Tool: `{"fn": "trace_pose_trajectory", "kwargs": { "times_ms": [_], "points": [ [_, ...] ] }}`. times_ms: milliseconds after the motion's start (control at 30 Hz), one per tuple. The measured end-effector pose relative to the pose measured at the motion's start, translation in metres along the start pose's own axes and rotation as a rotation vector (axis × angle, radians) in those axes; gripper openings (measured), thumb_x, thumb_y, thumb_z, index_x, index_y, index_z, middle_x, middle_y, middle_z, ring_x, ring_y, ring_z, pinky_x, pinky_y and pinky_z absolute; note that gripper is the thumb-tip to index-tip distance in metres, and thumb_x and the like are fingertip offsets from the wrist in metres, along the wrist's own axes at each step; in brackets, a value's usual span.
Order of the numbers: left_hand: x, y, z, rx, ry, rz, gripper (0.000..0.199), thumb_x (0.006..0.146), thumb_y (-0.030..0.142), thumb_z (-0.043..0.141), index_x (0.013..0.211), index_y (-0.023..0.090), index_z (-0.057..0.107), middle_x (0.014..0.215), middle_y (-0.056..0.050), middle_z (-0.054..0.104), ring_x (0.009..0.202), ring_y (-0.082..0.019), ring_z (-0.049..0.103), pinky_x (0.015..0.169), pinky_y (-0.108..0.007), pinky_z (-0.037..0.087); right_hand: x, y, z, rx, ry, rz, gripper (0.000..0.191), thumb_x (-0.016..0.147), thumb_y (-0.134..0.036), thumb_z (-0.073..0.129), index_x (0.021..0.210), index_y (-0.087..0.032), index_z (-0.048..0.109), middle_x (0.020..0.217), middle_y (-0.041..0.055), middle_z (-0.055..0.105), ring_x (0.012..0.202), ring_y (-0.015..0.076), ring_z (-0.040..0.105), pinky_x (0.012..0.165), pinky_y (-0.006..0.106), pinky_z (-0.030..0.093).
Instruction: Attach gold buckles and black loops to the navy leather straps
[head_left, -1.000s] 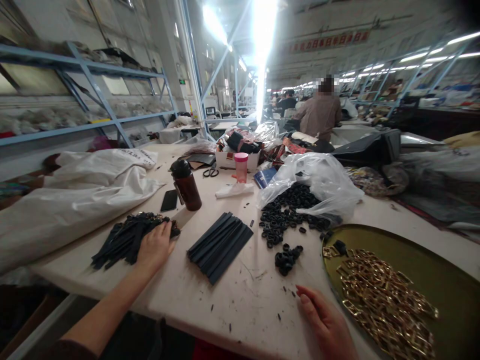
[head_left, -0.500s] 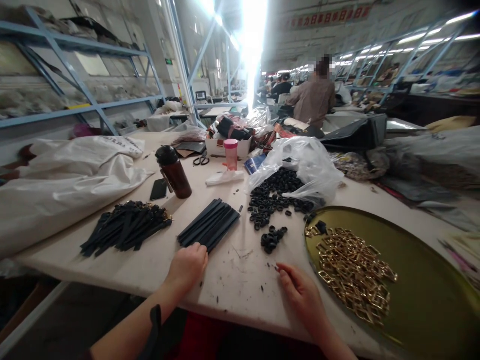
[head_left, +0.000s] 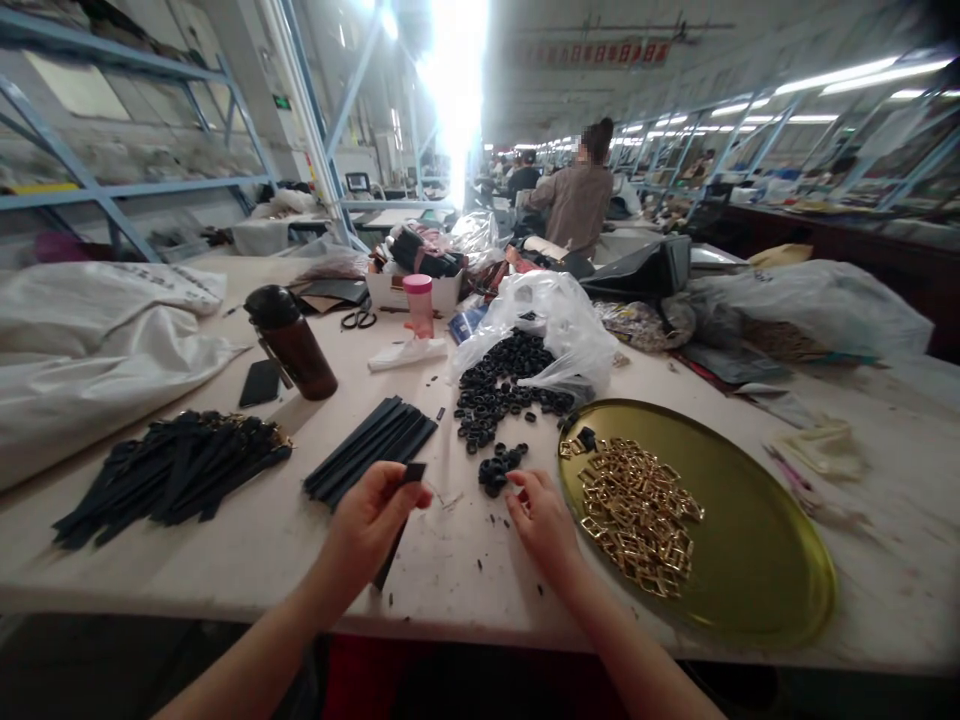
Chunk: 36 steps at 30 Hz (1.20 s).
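My left hand is closed on a black strap, whose upper end sticks out above the thumb while the rest hangs down behind the fingers. Just beyond that hand lies a stack of flat black straps. My right hand is at the edge of a small cluster of black loops, thumb and forefinger a little apart; whether the fingertips touch a loop I cannot tell. More black loops spill from a clear plastic bag. Gold buckles are heaped on a round gold tray to the right.
At left lies a pile of black straps with gold fittings. Behind stand a dark brown bottle, a phone, scissors and a pink-lidded cup. A white sack covers the left side. A person stands farther off.
My left hand has lifted a black strap off the stack and brought it nearer. My right hand has moved forward to the small loop cluster. The view has turned right.
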<state>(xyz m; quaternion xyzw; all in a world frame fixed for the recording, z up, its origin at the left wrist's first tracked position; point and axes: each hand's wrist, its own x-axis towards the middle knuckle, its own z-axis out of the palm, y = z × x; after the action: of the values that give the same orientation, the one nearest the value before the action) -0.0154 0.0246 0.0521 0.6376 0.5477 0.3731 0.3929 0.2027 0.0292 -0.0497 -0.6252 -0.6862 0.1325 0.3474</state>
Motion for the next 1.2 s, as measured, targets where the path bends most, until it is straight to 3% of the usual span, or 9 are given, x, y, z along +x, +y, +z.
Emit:
{"fn": "trace_pose_trajectory", "kwargs": {
  "times_ms": [100, 200, 333, 433, 667, 900, 1067, 1200],
  "points": [
    [0.005, -0.010, 0.041, -0.030, -0.207, -0.084, 0.022, 0.082, 0.035, 0.037, 0.071, 0.018, 0.046, 0.053, 0.006, 0.048, 0.043, -0.008, 0.043, 0.047, -0.020, 0.038, 0.015, 0.000, 0.006, -0.056, -0.035, -0.031, 0.018, 0.080, -0.022, 0.050, 0.094, -0.016, 0.059, 0.089, 0.0090, 0.057, 0.075, 0.0200, 0.056, 0.069, 0.032, 0.045],
    [0.006, -0.026, 0.067, -0.139, -0.384, -0.254, 0.014, 0.079, 0.025, 0.037, 0.075, 0.017, 0.047, 0.056, 0.005, 0.048, 0.040, -0.006, 0.040, 0.039, -0.018, 0.032, 0.017, 0.001, 0.010, -0.082, -0.089, -0.050, 0.012, 0.080, -0.021, 0.049, 0.081, -0.018, 0.061, 0.081, 0.0067, 0.056, 0.071, 0.0197, 0.054, 0.067, 0.030, 0.043],
    [0.004, -0.041, 0.079, -0.348, -0.470, -0.504, 0.020, 0.076, 0.019, 0.037, 0.093, 0.016, 0.047, 0.064, 0.004, 0.052, 0.040, -0.005, 0.042, 0.036, -0.016, 0.032, 0.012, 0.002, 0.010, -0.052, -0.144, -0.040, 0.013, 0.081, -0.017, 0.046, 0.080, -0.018, 0.058, 0.082, 0.0063, 0.055, 0.074, 0.0197, 0.053, 0.068, 0.030, 0.040],
    [0.002, -0.046, 0.078, -0.442, -0.457, -0.574, 0.022, 0.078, 0.020, 0.037, 0.097, 0.015, 0.047, 0.065, 0.003, 0.053, 0.041, -0.004, 0.044, 0.037, -0.014, 0.032, 0.012, 0.000, 0.008, 0.003, -0.163, 0.003, 0.011, 0.080, -0.016, 0.047, 0.082, -0.017, 0.058, 0.082, 0.0073, 0.055, 0.075, 0.0208, 0.052, 0.069, 0.031, 0.039],
    [-0.004, -0.050, 0.077, -0.448, -0.531, -0.533, 0.023, 0.080, 0.029, 0.039, 0.096, 0.015, 0.048, 0.063, 0.002, 0.056, 0.039, -0.005, 0.045, 0.037, -0.015, 0.031, 0.002, -0.002, 0.000, 0.283, -0.170, 0.155, 0.007, 0.070, -0.016, 0.057, 0.065, -0.019, 0.053, 0.072, 0.0021, 0.051, 0.067, 0.0172, 0.048, 0.065, 0.030, 0.038],
    [-0.013, -0.034, 0.079, -0.166, -0.503, -0.233, 0.030, 0.085, 0.038, 0.033, 0.084, 0.014, 0.052, 0.049, 0.005, 0.051, 0.038, -0.007, 0.043, 0.040, -0.017, 0.033, -0.020, -0.004, -0.014, 0.849, -0.211, 0.429, 0.030, 0.078, -0.047, 0.048, 0.071, -0.018, 0.052, 0.065, -0.0003, 0.056, 0.061, 0.0127, 0.054, 0.063, 0.028, 0.046],
    [-0.019, -0.024, 0.085, -0.174, -0.563, -0.328, 0.030, 0.083, 0.037, 0.032, 0.083, 0.014, 0.051, 0.044, 0.006, 0.047, 0.034, -0.007, 0.038, 0.036, -0.017, 0.030, -0.032, -0.016, -0.019, 1.461, -0.143, 0.812, 0.029, 0.058, -0.038, 0.075, 0.074, -0.018, 0.061, 0.064, -0.0036, 0.059, 0.054, 0.0063, 0.053, 0.056, 0.019, 0.044],
    [-0.023, -0.021, 0.085, -0.118, -0.599, -0.362, 0.031, 0.082, 0.035, 0.029, 0.085, 0.015, 0.052, 0.041, 0.007, 0.043, 0.032, -0.008, 0.035, 0.036, -0.018, 0.028, -0.038, -0.019, -0.018, 1.478, -0.159, 0.860, 0.037, 0.054, -0.039, 0.078, 0.080, -0.016, 0.065, 0.063, -0.0030, 0.060, 0.050, 0.0056, 0.051, 0.052, 0.018, 0.041]
  ]
}}
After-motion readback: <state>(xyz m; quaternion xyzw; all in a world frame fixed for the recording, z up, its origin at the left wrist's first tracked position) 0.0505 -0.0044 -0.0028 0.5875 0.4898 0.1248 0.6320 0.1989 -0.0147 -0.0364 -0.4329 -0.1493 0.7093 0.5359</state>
